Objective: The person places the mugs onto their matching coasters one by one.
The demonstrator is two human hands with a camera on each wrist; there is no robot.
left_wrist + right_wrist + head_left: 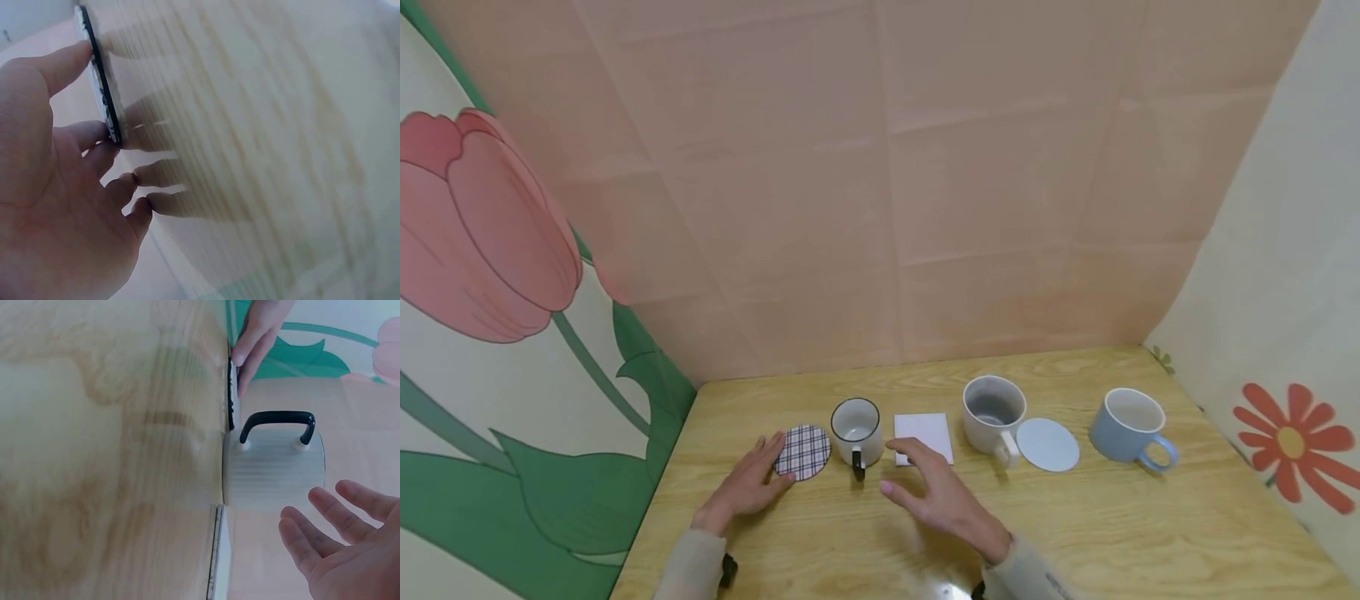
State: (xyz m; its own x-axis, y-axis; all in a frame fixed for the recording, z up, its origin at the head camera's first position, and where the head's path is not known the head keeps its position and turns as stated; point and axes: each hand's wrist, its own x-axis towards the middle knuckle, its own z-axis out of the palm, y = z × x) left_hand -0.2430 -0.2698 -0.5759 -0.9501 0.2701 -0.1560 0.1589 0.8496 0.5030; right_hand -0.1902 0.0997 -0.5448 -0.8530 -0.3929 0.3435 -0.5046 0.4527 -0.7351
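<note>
A round black-and-white plaid coaster [805, 454] lies flat on the table. My left hand [752, 481] touches its left side, thumb and index finger at the rim, the other fingertips on the wood in the left wrist view. Just right of the coaster stands an upright white mug [867, 446] with a dark rim and a black handle [278, 417] towards me. My right hand [936, 492] hovers over the table to the right of this mug, fingers apart and holding nothing. Beyond its fingertips lies a white square coaster [925, 433].
Further right stand a white mug [977, 429] with a pale handle, a light round coaster [1048, 446] beside it, and a blue mug [1116, 433]. The wooden table [1097, 533] meets a pink backdrop [880, 208] behind and flower-printed sheets at both sides.
</note>
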